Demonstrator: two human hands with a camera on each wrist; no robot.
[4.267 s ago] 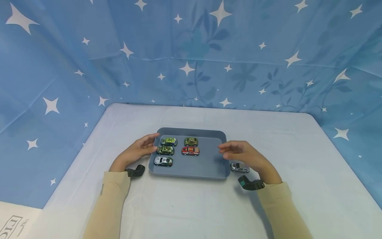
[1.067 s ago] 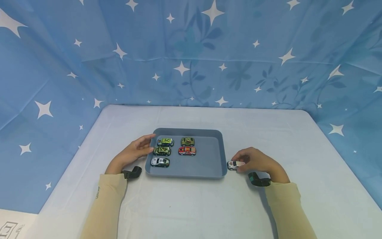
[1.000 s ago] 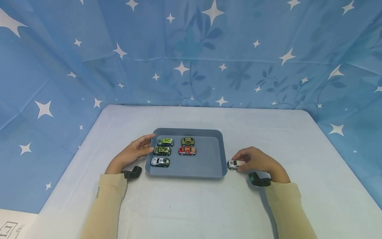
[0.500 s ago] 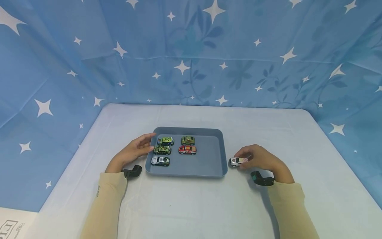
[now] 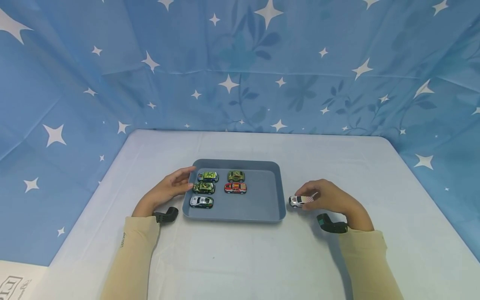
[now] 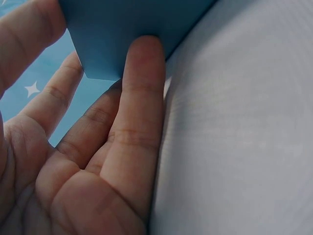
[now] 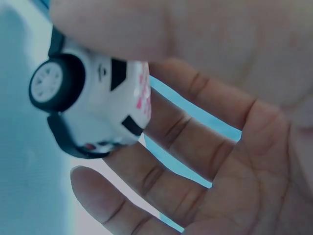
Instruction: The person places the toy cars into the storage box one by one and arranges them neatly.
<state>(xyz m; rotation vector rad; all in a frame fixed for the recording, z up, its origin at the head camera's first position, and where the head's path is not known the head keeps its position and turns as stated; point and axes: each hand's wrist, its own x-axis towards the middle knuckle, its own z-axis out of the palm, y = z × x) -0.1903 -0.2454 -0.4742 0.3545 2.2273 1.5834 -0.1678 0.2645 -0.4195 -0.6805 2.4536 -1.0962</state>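
Observation:
My right hand (image 5: 330, 198) pinches a white-and-silver toy car (image 5: 299, 201) with red-pink marks, just right of the tray (image 5: 255, 218). In the right wrist view the thumb lies along one side of the toy car (image 7: 98, 98), whose black wheel faces the camera, and fingers are behind it. My left hand (image 5: 170, 188) rests at the tray's left side, fingers fairly straight. The left wrist view has a fingertip (image 6: 144, 54) against the blue-grey outer wall of the tray (image 6: 112, 29). Several toy cars, including a red one (image 5: 235, 188), stand inside the tray.
The left column in the tray holds a yellow-green car (image 5: 208, 177), a green camouflage car (image 5: 204, 188) and a silver-green car (image 5: 201, 202). An olive car (image 5: 236, 176) stands behind the red one. A white cloth (image 5: 240, 266) covers the table; a blue starry curtain (image 5: 172, 96) hangs behind.
My right hand has gone from over the tray's right side to the white-and-silver toy car, gripped it, and shifted it slightly right and back. My left hand stays at the tray.

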